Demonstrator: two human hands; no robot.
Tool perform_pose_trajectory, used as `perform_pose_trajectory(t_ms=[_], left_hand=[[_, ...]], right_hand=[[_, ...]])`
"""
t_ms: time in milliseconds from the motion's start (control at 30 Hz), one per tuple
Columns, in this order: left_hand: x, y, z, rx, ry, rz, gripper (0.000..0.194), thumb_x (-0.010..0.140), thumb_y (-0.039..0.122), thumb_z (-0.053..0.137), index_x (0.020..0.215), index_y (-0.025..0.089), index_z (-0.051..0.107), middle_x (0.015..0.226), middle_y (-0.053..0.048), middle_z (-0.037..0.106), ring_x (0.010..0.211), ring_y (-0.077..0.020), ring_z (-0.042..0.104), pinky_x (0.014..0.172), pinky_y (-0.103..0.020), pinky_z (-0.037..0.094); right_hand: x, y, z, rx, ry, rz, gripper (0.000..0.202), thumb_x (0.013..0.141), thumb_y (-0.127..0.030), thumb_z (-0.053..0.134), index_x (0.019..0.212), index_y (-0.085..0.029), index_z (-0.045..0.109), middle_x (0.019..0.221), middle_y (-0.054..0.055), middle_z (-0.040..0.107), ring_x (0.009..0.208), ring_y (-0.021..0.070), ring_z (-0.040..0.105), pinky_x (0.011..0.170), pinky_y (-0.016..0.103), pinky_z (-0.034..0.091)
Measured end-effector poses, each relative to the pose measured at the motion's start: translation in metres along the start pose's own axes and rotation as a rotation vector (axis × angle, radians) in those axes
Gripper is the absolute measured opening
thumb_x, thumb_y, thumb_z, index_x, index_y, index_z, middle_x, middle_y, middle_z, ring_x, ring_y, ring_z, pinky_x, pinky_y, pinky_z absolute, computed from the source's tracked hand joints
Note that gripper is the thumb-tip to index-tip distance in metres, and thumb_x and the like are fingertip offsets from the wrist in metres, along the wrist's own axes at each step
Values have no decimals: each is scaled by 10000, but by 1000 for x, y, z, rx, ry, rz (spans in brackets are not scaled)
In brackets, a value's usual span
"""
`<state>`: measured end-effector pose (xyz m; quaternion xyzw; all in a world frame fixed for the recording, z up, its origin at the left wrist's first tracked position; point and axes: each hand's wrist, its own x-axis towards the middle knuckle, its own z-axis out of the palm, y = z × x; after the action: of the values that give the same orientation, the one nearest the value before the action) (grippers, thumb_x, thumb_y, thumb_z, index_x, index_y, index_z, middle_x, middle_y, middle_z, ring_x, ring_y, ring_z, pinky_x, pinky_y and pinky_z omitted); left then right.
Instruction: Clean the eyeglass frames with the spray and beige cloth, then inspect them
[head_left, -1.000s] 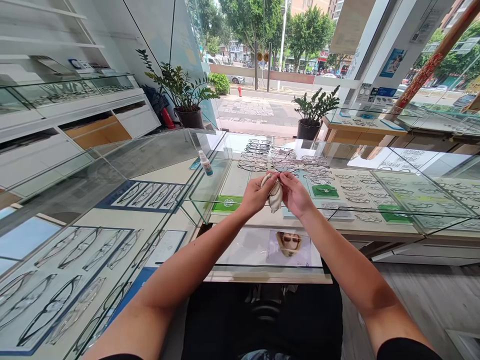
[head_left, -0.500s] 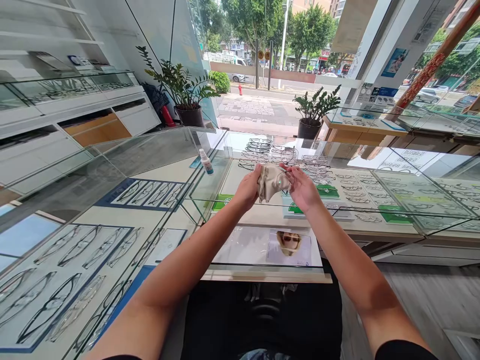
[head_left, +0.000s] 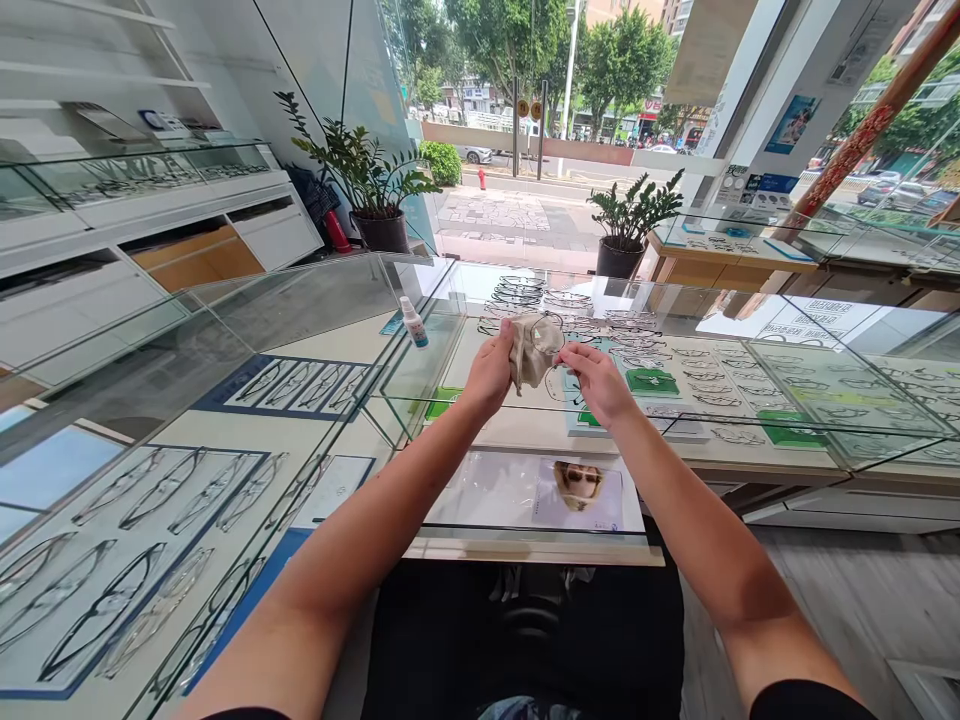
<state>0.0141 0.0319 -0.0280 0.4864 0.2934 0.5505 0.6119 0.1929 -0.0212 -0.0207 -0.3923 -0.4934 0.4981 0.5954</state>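
Above the glass counter, my left hand (head_left: 491, 374) is closed on a crumpled beige cleaning cloth (head_left: 529, 362). A thin-rimmed pair of eyeglasses (head_left: 548, 338) is tilted, one round lens lying against the cloth and the other hanging lower beside it. Between its thumb and fingers, my right hand (head_left: 597, 382) pinches the eyeglasses at the frame's middle. How much of the frame my left fingers touch is hidden by the cloth. A small white spray bottle (head_left: 414, 322) stands on the glass to the left of my hands.
Below my hands is a glass display counter (head_left: 517, 535) with a leaflet (head_left: 577, 494) inside. Rows of spectacle frames (head_left: 517, 290) and a green case (head_left: 651, 382) lie under the glass ahead. More frames fill a tray (head_left: 289, 388) at left. Potted plants (head_left: 619, 262) stand beyond.
The cloth has opened out and tilted up in my left hand. The eyeglasses have turned, showing one lens over the cloth and one below. My right hand has moved slightly down and pinches the frame.
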Motion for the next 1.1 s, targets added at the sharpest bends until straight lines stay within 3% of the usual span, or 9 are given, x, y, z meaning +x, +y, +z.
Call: perform_pose_trajectory(t_ms=[100,267,433,600,800,1100], left_hand=[[-4,1,2,49,-88,36,772,799,940,745,896,175,718,761,-50,738,805,-207,742,707,-292,569],[-6,6,1,124,-122,84,700,776,852,851,853,173,698,704,-15,678,633,-134,605,585,-254,464],[-5,13,-3,113,-215,24,664,731,778,935,874,174,698,671,-8,659,549,-121,550,510,-257,408],[-7,19,-5,97,-272,-16,592,723,635,1002,983,161,761,811,-42,734,660,-144,625,582,-257,442],[-9,17,-3,109,-286,-12,606,694,553,1035,1082,165,779,855,-41,744,686,-145,618,594,-255,416],[-14,20,8,86,-230,89,600,713,627,1006,939,159,705,749,-13,706,650,-122,613,638,-254,479]], right_hand=[[0,3,1,-16,-11,22,251,774,-497,899,756,-266,803,880,-7,765,898,184,608,821,329,437],[0,5,2,24,-22,79,279,740,-509,931,771,-259,810,882,1,775,894,186,635,803,328,453],[1,7,1,86,-8,99,281,724,-489,952,791,-255,811,875,5,778,890,188,668,766,320,487],[2,7,0,104,-12,110,293,724,-492,960,781,-254,798,868,1,768,879,179,666,764,317,496],[-2,5,3,82,-16,100,303,714,-511,962,789,-264,802,861,-1,766,882,185,647,798,326,489],[-8,6,16,11,-86,43,256,773,-511,873,759,-262,819,851,19,760,944,223,625,940,371,490]])
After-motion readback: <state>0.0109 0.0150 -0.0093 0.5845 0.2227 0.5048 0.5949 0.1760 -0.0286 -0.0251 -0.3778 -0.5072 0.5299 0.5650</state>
